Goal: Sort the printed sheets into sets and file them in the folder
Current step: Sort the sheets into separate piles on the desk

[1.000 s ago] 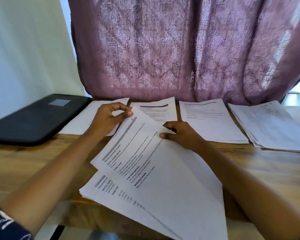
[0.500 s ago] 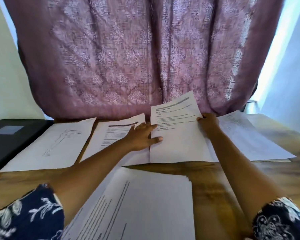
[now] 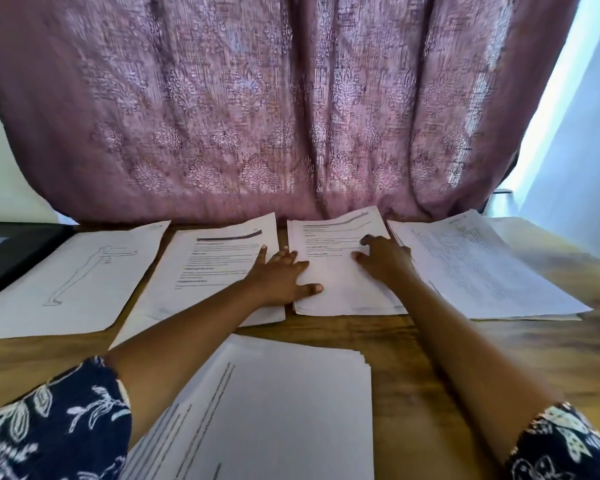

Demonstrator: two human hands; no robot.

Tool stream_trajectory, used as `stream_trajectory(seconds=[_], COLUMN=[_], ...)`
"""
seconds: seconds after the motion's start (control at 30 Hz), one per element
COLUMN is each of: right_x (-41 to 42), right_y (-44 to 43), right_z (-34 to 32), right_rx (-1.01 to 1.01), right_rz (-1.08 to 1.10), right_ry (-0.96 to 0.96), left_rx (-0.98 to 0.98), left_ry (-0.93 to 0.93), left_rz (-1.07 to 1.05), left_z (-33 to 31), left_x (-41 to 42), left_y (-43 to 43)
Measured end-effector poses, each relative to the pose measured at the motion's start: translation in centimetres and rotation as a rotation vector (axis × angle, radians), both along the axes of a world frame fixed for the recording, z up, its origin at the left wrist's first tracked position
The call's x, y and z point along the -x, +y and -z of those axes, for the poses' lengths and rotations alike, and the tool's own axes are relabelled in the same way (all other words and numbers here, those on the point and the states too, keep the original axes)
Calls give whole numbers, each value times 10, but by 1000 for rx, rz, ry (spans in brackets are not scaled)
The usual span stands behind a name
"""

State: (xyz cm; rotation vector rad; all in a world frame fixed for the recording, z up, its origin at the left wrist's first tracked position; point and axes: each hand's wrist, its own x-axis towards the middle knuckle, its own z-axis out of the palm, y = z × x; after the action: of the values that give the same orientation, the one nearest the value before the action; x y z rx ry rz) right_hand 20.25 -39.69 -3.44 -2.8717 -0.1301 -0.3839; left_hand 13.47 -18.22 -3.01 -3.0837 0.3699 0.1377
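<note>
Head view: I see the left hand lying flat, its fingers spread across the seam between two paper stacks, thumb on the middle stack. The right hand presses that same stack with lightly curved, parted fingertips. Left of the fingers lie a text stack, a line-drawing sheet and a matte black folder. Right of them is a dense-print stack. Nearer than the fingers, a fanned stack rests on the wood-grain counter.

Soft daylight from the right of the curtain — slight blur, wide-angle edge bending.
</note>
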Motion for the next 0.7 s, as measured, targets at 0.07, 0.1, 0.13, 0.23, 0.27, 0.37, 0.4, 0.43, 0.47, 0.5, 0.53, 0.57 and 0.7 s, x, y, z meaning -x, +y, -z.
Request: stream_trajectory(seconds=[0.07,0.1,0.13,0.23,0.27,0.37,0.4,0.43,0.47,0.5,0.53,0.57,0.7], right_x=[6,8,11,23,31,64,78,93,109,124,137,150,175], right_y=[5,7,8,16,21,54,68,81,94,105,115,124,149], right_z=[7,9,10,-1,-7,-26,-32,-36,-39,-42,-43,-43,-31], right_rx=[-22,-5,21,49,40,9,-3,-23,-54,-98,-147,-188,-156], right_rz=[-35,-40,-40,-44,-60,-185,-252,-328,-414,-504,-592,-669,-767], right_ry=[76,85,82,23,2,-52,-65,-73,-78,-82,-79,-58,68], left_rx=[9,19,39,170,206,284,351,439,541,647,764,865,1025], left_ry=[11,14,0,-114,-147,-179,-164,-144,-117,-97,-96,-126,-267], left_rz=[-12,-16,-15,-13,-19,-62,-77,-90,-119,-152,-184,-208,-316], left_z=[1,1,-1,-14,-21,-40,-43,-46,-47,-46,-45,-39,-7], left_x=[0,0,2,12,17,42,54,67,82,97,111,126,175], left_y=[1,1,1,8,14,52,69,86,105,123,139,156,197])
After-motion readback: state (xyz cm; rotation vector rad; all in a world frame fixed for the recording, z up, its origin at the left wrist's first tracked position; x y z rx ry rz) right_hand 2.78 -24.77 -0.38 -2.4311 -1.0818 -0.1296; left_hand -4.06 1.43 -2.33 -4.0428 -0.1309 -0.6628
